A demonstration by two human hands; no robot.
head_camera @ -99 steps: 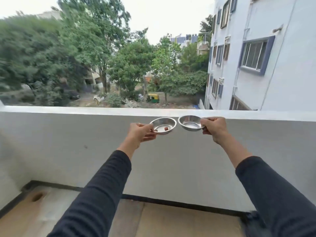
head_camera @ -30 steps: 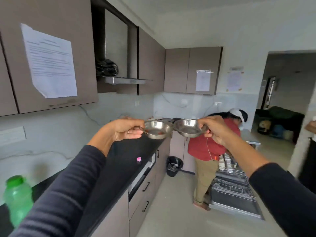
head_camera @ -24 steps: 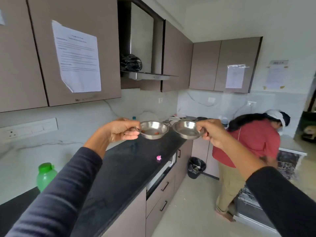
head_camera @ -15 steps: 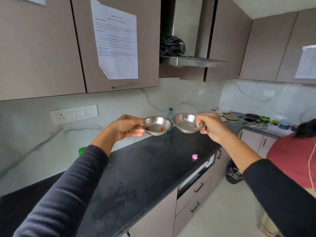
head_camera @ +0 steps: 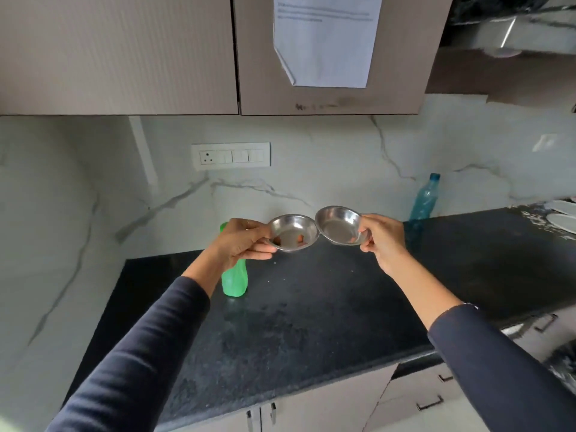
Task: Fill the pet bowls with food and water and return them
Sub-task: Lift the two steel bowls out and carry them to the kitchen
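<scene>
Steel rims are pinched by both hands: left hand [head_camera: 241, 241] grips the left bowl [head_camera: 293, 232], right hand [head_camera: 378, 238] the right bowl [head_camera: 339, 225], above the black counter [head_camera: 311, 307]. Both look nearly empty, so filling and returning remain; green bottle [head_camera: 234, 280] at seven o'clock.

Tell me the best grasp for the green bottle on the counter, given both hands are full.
Probably the waist of the green bottle, just above its wider base, coming from the front right: it stands upright on the black counter near the wall corner. The left hand hides its upper part and grips a steel bowl, so free a hand first.
</scene>
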